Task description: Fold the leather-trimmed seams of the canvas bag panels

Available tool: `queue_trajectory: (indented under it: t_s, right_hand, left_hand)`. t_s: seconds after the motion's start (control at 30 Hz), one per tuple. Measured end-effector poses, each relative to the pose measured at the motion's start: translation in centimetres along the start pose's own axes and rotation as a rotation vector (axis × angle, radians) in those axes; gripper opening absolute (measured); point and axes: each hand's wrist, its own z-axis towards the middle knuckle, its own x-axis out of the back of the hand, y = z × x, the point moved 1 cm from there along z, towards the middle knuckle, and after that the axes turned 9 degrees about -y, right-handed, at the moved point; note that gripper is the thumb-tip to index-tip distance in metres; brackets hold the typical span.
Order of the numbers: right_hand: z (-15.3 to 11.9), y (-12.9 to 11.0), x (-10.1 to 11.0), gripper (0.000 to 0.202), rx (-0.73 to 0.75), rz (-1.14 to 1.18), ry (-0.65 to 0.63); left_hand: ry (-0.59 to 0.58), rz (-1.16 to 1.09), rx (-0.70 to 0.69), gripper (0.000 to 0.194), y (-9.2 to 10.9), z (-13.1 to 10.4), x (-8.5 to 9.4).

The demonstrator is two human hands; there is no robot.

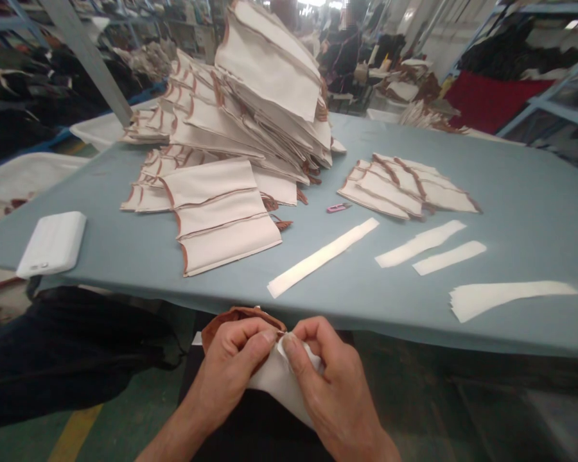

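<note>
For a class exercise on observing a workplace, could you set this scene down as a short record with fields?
Left hand: pinching fabric piece
Right hand: pinching the same piece
Surface: blue-green table
Largest stack: brown-edged pale panels
Right of it: smaller panel stack, pink snips
Nearer: pale strips
Left end: white case

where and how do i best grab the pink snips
Best by the pink handle, likely pinched from above at its left end: the snips lie flat on the table, with their slim metal tip pointing right.
</note>
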Motion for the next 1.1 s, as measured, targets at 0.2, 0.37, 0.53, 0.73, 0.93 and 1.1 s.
queue_trajectory:
  t_s: [0.2, 0.37, 0.53, 0.73, 0.93, 1.1]
  right_hand:
    - [0.5, -0.3, 0.0, 0.024, 0.056, -0.11, 0.017]
    - [0.8, -0.5, 0.4, 0.02, 0.058, -0.047, -0.069]
    - [0.7, -0.3, 0.4, 0.019, 0.058, -0.039, -0.059]
    - [0.6, -0.1, 0.4, 0.02, 0.056, -0.037, -0.07]
    - [0.7, -0.2, 0.2, 0.021, 0.048, -0.018, -0.027]
    - [0.8, -0.1, -0.1, 0.024, -0.043, 0.091, -0.028]
  left_hand:
    - [0.008, -0.054, 0.015, 0.039, -0.3, 0.2, 0.3]
    - [0.011, -0.079, 0.061, 0.043, -0.5, 0.0, 0.3]
    - [0.034, -0.047, 0.05, 0.046, -0.5, 0.1, 0.1]
    - [-0.017, -0.066, 0.015, 0.043, -0.7, 0.0, 0.5]
    - [-0.01, -0.014, -0.028, 0.032, 0.2, -0.1, 0.0]
    - [0.114, 0.112, -0.065, 0.021, 1.4, -0.3, -1.1]
